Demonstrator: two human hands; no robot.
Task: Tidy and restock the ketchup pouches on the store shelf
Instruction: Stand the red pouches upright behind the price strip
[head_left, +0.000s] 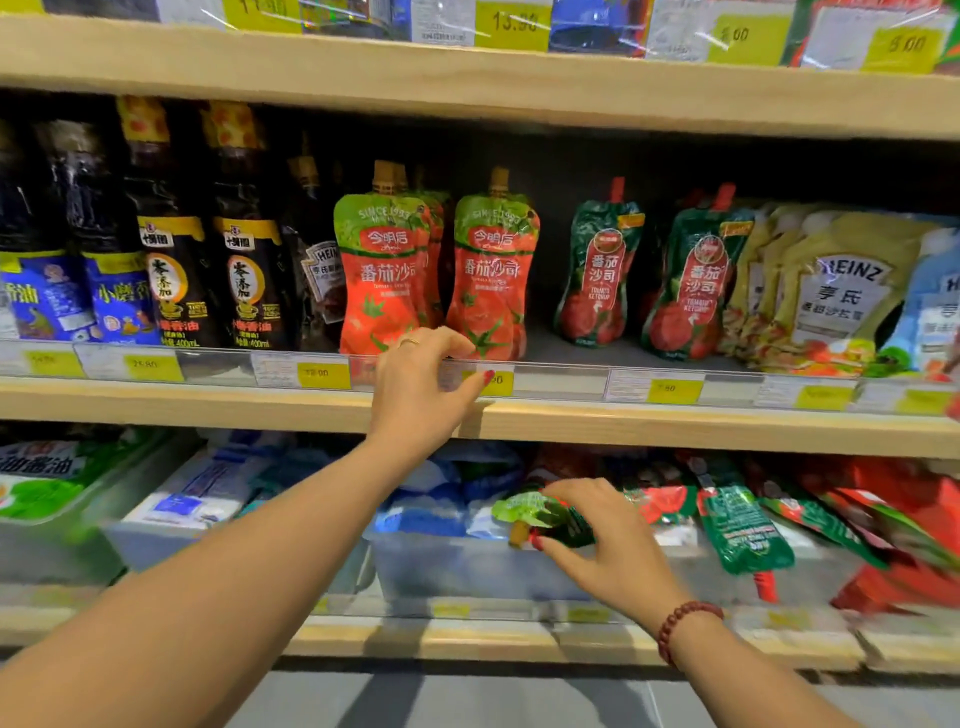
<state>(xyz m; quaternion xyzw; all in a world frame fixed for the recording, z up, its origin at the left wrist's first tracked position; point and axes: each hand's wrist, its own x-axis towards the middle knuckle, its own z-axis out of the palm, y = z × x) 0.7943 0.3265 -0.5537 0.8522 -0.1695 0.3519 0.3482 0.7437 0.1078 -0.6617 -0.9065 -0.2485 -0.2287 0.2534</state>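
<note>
Two rows of red-and-green ketchup pouches stand upright on the middle shelf (519, 423): the left row (382, 270) and the right row (493, 270). Darker green ketchup pouches (597, 275) stand to their right. My left hand (421, 389) rests at the shelf's front rail, just below the red pouches, fingers apart and holding nothing. On the lower shelf my right hand (608, 540) grips a green-topped ketchup pouch (535, 514) lying over a clear bin (467, 566). More green and red pouches (743, 525) lie in a heap to its right.
Dark soy and sesame oil bottles (171, 260) fill the middle shelf's left. Heinz dressing pouches (831, 296) stand at its right. Blue and white packets (208, 493) lie in lower bins. Yellow price tags (672, 389) line the rail. A top shelf (467, 88) overhangs.
</note>
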